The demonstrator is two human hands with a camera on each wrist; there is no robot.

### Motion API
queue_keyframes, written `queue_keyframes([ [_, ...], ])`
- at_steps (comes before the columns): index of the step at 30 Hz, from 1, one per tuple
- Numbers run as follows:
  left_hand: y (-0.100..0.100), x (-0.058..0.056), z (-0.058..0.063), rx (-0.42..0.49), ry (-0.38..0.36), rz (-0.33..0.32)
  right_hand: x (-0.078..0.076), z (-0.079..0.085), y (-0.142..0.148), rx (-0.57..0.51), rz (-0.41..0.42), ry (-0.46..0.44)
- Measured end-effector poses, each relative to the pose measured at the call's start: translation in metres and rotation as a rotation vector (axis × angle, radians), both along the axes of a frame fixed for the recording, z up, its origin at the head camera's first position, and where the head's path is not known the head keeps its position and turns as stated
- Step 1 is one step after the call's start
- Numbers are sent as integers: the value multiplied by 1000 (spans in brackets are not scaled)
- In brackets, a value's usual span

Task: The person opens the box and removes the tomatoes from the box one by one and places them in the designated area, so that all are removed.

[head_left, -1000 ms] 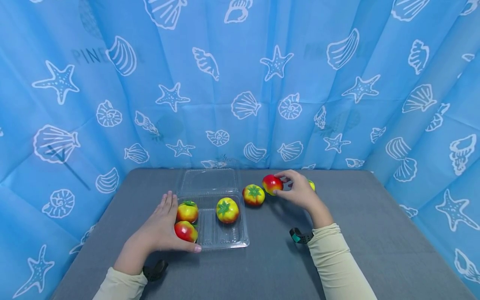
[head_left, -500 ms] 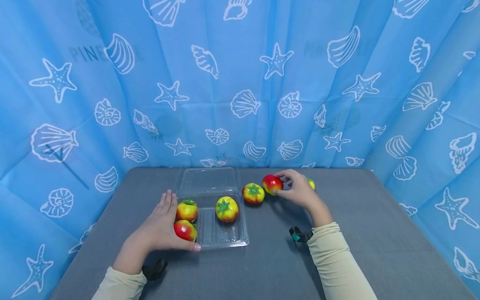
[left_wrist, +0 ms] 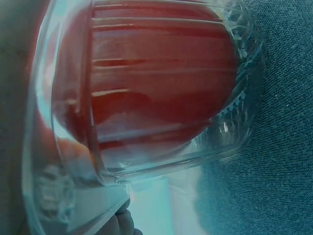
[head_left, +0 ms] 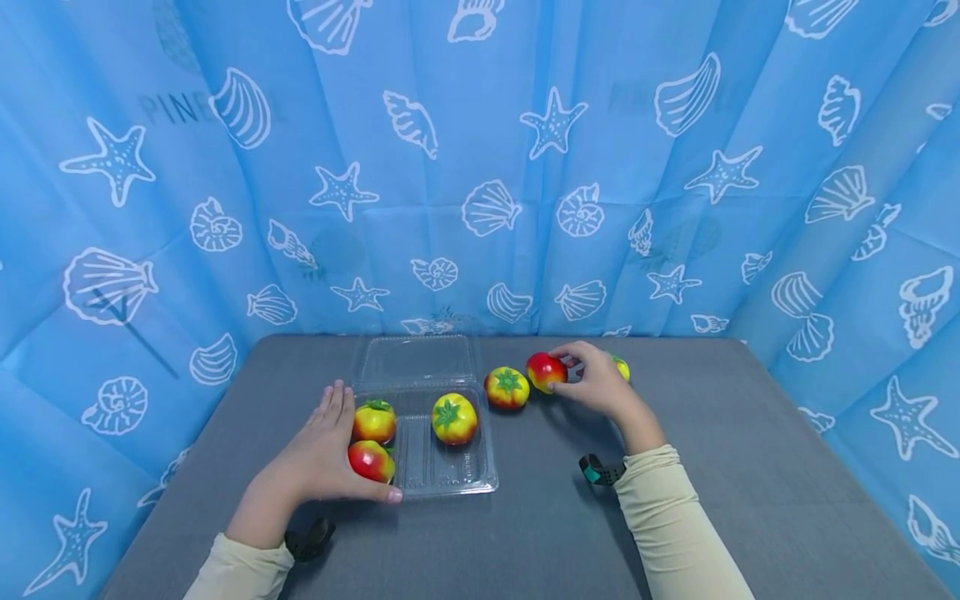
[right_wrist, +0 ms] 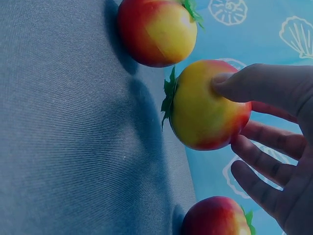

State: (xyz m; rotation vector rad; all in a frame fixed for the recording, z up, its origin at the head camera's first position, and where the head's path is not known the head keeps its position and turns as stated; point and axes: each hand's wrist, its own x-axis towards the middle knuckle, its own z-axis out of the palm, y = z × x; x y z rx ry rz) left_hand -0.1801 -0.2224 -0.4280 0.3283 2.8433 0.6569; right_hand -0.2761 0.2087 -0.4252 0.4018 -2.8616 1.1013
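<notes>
My right hand [head_left: 592,379] pinches a red-and-yellow tomato [head_left: 546,372] between thumb and fingers. In the right wrist view this tomato [right_wrist: 208,107] hangs just off the table, its green leaves facing the cloth. With straight fingers and the thumb spread, my left hand [head_left: 322,454] rests along the left side and front corner of a clear plastic clamshell box [head_left: 420,487]. Inside the box are a yellow tomato [head_left: 375,423] and a red one [head_left: 370,461] at the left, plus another tomato [head_left: 454,419] at the right. The left wrist view shows a tomato [left_wrist: 161,78] through the box wall.
One tomato [head_left: 507,388] stands on the grey table [head_left: 540,533] just right of the box. Another tomato [head_left: 622,368] is partly hidden behind my right hand. The box's clear lid [head_left: 417,360] lies open toward the back. A blue curtain [head_left: 480,167] surrounds the table.
My right hand and its tomato have dipped very slightly toward me. My left hand and the box stay in place.
</notes>
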Motion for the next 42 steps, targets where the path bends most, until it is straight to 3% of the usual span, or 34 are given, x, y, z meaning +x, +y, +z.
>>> queue_keyframes([
  [15, 0, 0, -2, -3, 3, 8, -4, -5, 4, 13, 17, -4],
  [42, 0, 0, -3, -13, 3, 11, -7, -9, 4, 73, -29, -39],
])
